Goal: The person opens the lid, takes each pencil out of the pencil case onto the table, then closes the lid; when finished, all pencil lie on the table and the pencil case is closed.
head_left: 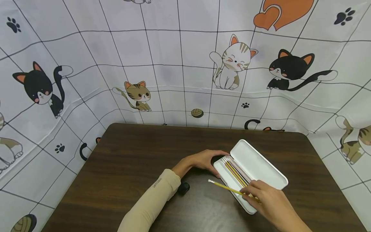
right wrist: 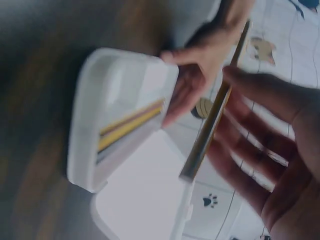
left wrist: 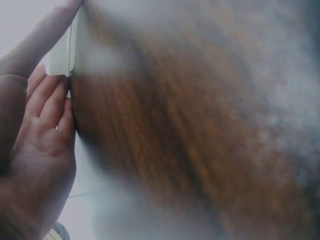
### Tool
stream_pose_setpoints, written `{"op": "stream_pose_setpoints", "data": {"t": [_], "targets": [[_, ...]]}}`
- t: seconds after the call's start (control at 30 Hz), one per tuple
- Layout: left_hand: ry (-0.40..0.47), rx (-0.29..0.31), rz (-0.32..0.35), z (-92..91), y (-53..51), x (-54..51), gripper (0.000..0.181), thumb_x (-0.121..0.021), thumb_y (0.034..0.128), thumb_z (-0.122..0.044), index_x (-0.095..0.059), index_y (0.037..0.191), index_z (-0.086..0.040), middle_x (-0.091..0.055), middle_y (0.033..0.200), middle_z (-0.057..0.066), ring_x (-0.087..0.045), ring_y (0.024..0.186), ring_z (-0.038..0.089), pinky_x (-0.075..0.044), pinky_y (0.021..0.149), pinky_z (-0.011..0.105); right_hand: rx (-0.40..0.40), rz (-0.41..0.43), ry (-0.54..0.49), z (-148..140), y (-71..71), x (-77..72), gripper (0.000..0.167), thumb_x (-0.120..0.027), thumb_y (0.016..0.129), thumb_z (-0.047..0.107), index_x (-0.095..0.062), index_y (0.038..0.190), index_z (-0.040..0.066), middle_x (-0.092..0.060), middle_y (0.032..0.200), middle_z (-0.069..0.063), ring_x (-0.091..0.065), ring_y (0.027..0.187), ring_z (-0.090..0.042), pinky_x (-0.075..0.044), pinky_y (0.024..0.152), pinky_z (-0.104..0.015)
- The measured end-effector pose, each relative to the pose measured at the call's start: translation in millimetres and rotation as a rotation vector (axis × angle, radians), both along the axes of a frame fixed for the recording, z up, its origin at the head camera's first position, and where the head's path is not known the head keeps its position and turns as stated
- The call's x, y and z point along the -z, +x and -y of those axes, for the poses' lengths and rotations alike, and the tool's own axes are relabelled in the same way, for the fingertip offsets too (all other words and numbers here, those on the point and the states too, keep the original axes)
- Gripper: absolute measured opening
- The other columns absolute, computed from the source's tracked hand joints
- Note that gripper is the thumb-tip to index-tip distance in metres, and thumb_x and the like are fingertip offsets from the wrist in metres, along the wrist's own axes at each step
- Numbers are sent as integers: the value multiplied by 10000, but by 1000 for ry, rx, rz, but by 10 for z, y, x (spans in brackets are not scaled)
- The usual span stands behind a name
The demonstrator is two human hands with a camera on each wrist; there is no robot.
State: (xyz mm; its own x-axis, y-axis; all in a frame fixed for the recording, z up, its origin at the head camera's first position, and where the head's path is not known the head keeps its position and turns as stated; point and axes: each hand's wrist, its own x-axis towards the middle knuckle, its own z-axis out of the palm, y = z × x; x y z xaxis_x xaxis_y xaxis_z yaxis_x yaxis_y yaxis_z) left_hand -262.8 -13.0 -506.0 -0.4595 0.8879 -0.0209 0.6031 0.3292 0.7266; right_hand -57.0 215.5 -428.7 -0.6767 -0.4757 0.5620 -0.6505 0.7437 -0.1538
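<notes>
A white pencil case (head_left: 244, 206) lies on the table with its lid (head_left: 258, 162) folded back to the right. Several pencils (head_left: 236, 170) lie side by side inside, yellow and darker ones among them. With thumb and fingers on either side, my left hand (head_left: 204, 160) grips the case's far left end, also seen in the left wrist view, where the hand (left wrist: 45, 145) meets the case's corner (left wrist: 60, 57). My right hand (head_left: 269, 199) pinches a yellow pencil (head_left: 224, 186) above the case's near end. Its white eraser end points left; in the right wrist view the pencil (right wrist: 210, 122) is tilted.
The dark wooden table (head_left: 139, 151) extends around the case. A small black object (head_left: 183, 188) sits by the left wrist, against the cream sleeve (head_left: 153, 199). Behind the table hangs a white sheet (head_left: 165, 48) printed with cats and grid lines.
</notes>
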Motion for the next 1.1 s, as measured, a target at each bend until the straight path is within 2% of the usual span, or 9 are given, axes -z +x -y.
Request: {"op": "stream_pose_setpoints", "data": {"t": [0.1, 0.17, 0.23, 0.33, 0.47, 0.57, 0.83, 1.1], "targets": [[7, -2, 14, 9, 8, -7, 962, -906, 681, -383, -406, 1494, -257, -452, 1444, -80, -435, 1235, 59, -353, 1013, 258, -157, 27, 13, 39, 88, 74, 370, -452, 1014, 472, -721, 887, 252, -576, 880, 167, -525, 711, 13, -428, 552, -157], [12, -1, 15, 7, 6, -17, 962, -907, 681, -380, -407, 1493, -250, -454, 1442, -78, -437, 1231, 60, -351, 1014, 259, -223, 68, 27, 56, 144, 120, 229, -583, 984, 414, -721, 901, 251, -565, 887, 167, -509, 708, 29, -415, 551, -127], [14, -3, 16, 7, 7, -27, 961, -909, 681, -373, -409, 1492, -246, -458, 1441, -70, -442, 1228, 68, -352, 1012, 260, -254, 137, 50, 71, 187, 153, 75, -740, 893, 333, -721, 904, 263, -549, 874, 185, -481, 707, 55, -393, 548, -95], [11, -6, 14, 9, 12, -39, 963, -911, 680, -367, -409, 1493, -244, -461, 1441, -61, -445, 1230, 78, -354, 1011, 262, -273, 228, 99, 79, 221, 202, 230, -865, 728, 199, -720, 895, 263, -539, 855, 193, -465, 696, 69, -378, 531, -89], [4, -8, 11, 10, 18, -37, 962, -908, 681, -377, -408, 1493, -251, -459, 1442, -65, -441, 1235, 76, -357, 1012, 268, -303, 306, 134, 78, 236, 268, 200, -848, 748, 182, -736, 901, 246, -548, 857, 195, -451, 692, 84, -361, 531, -81], [-2, -11, 11, 9, 22, -26, 961, -904, 682, -393, -406, 1494, -262, -453, 1443, -76, -437, 1231, 66, -356, 1014, 273, -322, 310, 133, 78, 247, 329, 162, -833, 774, 197, -746, 905, 236, -553, 863, 193, -449, 697, 93, -351, 533, -73], [-1, -22, 14, 5, 22, -7, 958, -909, 676, -388, -415, 1488, -268, -465, 1430, -81, -438, 1221, 46, -362, 1004, 259, -332, 173, 181, 81, 267, 500, 190, -846, 731, 250, -738, 887, 257, -518, 840, 187, -486, 716, 75, -361, 520, -81], [12, -18, 19, 12, 28, -24, 948, -910, 682, -363, -420, 1486, -256, -459, 1441, -69, -431, 1247, 52, -368, 1000, 255, -310, 221, 176, 82, 287, 597, 164, -836, 743, 244, -748, 881, 243, -504, 831, 205, -465, 724, 85, -357, 524, -75]]}}
